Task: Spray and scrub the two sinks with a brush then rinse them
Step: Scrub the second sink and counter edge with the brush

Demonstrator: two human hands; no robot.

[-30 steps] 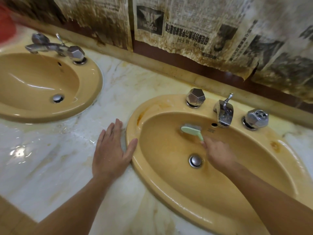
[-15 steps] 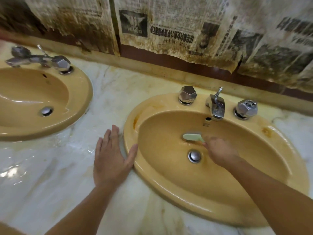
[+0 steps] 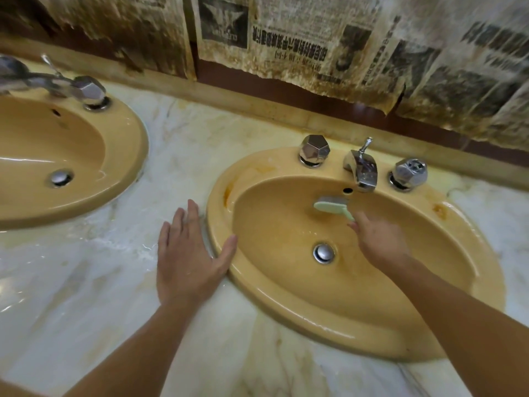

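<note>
The marble countertop (image 3: 94,276) is white with tan veining and carries a wet sheen. Two yellow-ochre oval sinks are set into it: the left sink (image 3: 126,156) and the right sink (image 3: 486,270). The left hand (image 3: 186,259) rests flat on the counter, its thumb on the right sink's rim.

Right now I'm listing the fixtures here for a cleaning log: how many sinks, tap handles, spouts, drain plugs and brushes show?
Sinks: 2, left sink and right sink
Tap handles: 3
Spouts: 2
Drain plugs: 2
Brushes: 1, green brush, in the right hand
Total: 10
</note>
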